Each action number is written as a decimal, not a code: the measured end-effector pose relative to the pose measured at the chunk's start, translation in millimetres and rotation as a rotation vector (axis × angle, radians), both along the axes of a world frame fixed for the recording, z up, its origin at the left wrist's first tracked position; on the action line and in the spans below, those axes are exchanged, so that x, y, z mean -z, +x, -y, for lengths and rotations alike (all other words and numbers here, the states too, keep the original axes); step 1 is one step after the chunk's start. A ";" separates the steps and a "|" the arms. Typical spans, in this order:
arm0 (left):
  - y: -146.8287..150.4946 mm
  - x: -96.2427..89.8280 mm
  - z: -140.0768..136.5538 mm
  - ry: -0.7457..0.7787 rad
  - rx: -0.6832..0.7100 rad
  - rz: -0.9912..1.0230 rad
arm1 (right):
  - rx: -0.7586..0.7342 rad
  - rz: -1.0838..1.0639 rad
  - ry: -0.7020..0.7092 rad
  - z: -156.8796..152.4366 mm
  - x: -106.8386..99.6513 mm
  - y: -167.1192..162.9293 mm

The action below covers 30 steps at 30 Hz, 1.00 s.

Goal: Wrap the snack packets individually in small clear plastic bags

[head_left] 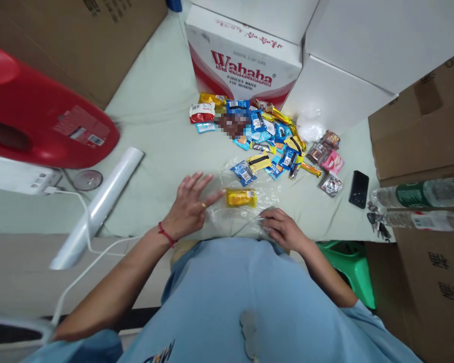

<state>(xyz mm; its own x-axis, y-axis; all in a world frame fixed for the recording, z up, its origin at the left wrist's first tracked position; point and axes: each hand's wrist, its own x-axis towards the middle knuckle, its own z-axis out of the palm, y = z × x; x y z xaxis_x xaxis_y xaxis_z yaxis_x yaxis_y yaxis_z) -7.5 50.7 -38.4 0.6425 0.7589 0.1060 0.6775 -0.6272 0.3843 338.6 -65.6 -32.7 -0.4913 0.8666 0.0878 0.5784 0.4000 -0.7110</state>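
A clear plastic bag [265,194] lies spread on the table in front of me. On or inside it rests a yellow snack packet [241,197]; which of the two, I cannot tell. My left hand [189,205] is open, fingers spread, its index finger reaching to the packet's left end. At the bag's near right edge, my right hand [283,228] has its fingers closed on the plastic. Just beyond the packet are a blue snack packet [243,173] and a pale yellow packet [259,162], at the near side of a pile of small wrapped snacks [274,132].
A Wahaha carton [242,65] stands behind the pile. To the left are a red jug [49,116], a plastic film roll [98,206] and a white cable [85,212]. A phone [359,189], keys [378,220] and plastic bottles [423,194] lie at right. A green stool [350,267] stands below.
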 end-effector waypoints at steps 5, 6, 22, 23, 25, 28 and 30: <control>14.1 -17.2 -11.3 -0.103 0.219 -0.109 | 0.049 -0.064 -0.025 -1.0 -11.0 5.8; 10.5 -16.3 -11.6 -0.112 0.241 -0.086 | 0.076 -0.099 -0.042 -0.2 -12.4 7.1; 13.1 41.2 0.0 -0.202 -0.589 0.493 | 0.800 -0.369 -0.439 -57.3 14.5 1.8; 12.9 41.2 -0.8 -0.190 -0.593 0.465 | 0.811 -0.292 -0.409 -60.4 15.8 4.7; 10.7 39.8 -2.3 -0.170 -0.594 0.404 | 0.806 -0.059 -0.321 -64.1 17.5 11.0; 7.3 36.6 -4.5 -0.167 -0.623 0.345 | 0.764 0.279 -0.169 -65.5 14.6 17.4; 6.1 34.7 -5.5 -0.178 -0.648 0.350 | 0.768 0.338 -0.046 -65.4 7.4 16.2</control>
<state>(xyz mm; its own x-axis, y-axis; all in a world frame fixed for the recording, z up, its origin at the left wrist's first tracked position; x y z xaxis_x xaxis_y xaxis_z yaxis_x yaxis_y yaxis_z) -1.4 56.2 -73.2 0.0129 0.9980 0.0626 0.7095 -0.0533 0.7027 354.8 -0.3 -40.1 0.2435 0.9699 -0.0016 0.8629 -0.2174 -0.4563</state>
